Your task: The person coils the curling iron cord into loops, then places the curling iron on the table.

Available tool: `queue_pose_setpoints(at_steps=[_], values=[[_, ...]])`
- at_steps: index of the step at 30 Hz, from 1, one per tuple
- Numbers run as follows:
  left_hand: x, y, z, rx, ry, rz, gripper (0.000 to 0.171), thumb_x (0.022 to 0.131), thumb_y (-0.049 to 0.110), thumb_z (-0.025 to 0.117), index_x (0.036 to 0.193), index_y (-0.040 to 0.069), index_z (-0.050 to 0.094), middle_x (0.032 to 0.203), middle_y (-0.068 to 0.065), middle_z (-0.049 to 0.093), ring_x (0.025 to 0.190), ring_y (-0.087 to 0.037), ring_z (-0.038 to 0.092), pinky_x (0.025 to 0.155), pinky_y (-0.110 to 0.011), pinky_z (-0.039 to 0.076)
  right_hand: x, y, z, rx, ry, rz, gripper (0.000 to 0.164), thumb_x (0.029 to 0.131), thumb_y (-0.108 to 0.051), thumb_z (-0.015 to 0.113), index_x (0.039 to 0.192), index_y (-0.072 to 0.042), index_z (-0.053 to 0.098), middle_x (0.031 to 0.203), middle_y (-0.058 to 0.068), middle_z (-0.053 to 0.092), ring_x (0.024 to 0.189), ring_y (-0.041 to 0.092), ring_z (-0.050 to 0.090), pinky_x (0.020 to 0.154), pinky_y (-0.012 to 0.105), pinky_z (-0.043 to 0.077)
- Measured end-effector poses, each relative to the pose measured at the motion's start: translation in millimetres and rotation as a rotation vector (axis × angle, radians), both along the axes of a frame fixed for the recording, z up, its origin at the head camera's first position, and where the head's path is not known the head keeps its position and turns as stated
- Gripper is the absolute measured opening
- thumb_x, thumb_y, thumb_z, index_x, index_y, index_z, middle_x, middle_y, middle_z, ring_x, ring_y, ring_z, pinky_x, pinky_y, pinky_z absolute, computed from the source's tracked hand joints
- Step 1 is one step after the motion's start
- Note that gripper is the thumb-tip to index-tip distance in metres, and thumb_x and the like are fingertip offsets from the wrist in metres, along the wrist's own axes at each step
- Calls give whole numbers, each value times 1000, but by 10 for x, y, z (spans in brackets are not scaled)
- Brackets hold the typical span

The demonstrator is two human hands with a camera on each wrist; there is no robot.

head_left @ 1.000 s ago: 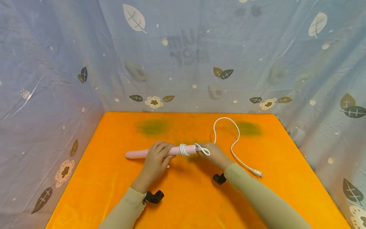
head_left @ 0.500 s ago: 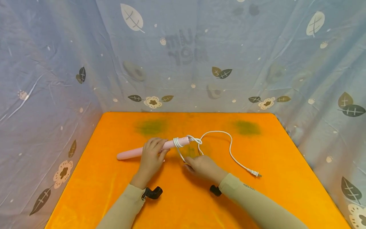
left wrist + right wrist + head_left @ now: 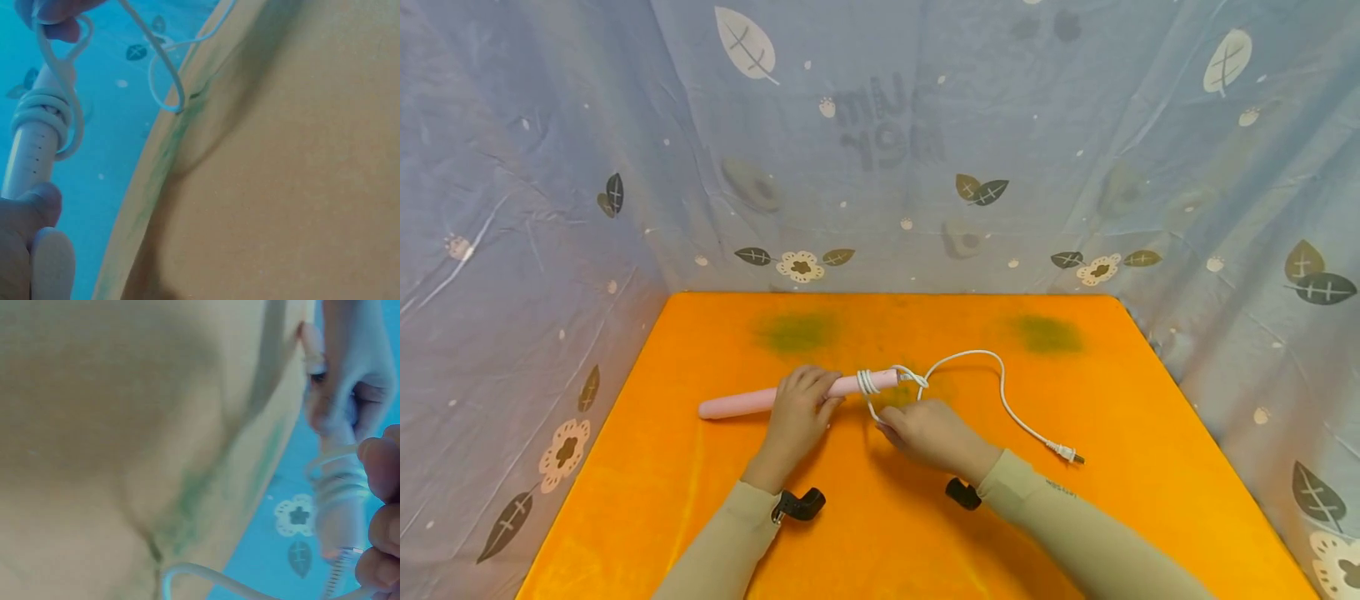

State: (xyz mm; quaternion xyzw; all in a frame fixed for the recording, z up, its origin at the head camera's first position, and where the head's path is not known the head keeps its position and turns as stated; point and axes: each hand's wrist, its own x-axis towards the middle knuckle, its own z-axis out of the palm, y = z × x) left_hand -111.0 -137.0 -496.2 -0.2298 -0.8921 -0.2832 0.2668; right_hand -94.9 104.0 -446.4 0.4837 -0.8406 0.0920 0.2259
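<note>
A pink curling iron [image 3: 737,404] is held above the table, its rounded barrel end pointing left. My left hand [image 3: 800,412] grips it around its middle. White power cord [image 3: 1002,371] is wound in several turns round the handle [image 3: 37,150], near the end where the cord comes out. My right hand [image 3: 936,435] pinches the cord just on the near side of those turns. In the left wrist view, a row of small dark dots shows on the handle. The right wrist view shows the fingers [image 3: 381,465] of my right hand beside the wound turns.
The rest of the cord curves over the orange table [image 3: 880,533] to the right, ending in a two-pin plug [image 3: 1063,452]. A patterned curtain [image 3: 880,167] encloses the back and sides. Two dark green stains [image 3: 797,332] mark the cloth at the back.
My right hand has moved from the handle's cord end towards me, drawing the cord with it. The curling iron has shifted left, and the loose cord's loop has come nearer and lower.
</note>
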Motion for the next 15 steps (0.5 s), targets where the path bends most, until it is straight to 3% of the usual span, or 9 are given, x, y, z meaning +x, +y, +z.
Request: queue_pose_setpoints(at_steps=[7, 15], values=[[30, 16, -26, -107, -79, -19, 35, 85, 18, 76, 118, 11, 68, 111, -4, 65, 110, -29, 53, 89, -50, 41, -3, -30, 178, 13, 11, -18, 18, 86, -22, 74, 88, -13, 59, 59, -4, 47, 49, 12, 46, 46, 30, 43], [43, 34, -28, -115, -118, -8, 35, 86, 18, 75, 120, 11, 68, 114, -5, 65, 111, -28, 52, 91, -48, 40, 61, -142, 112, 31, 33, 37, 18, 87, -22, 73, 84, -13, 57, 56, -7, 45, 46, 8, 43, 46, 26, 42]])
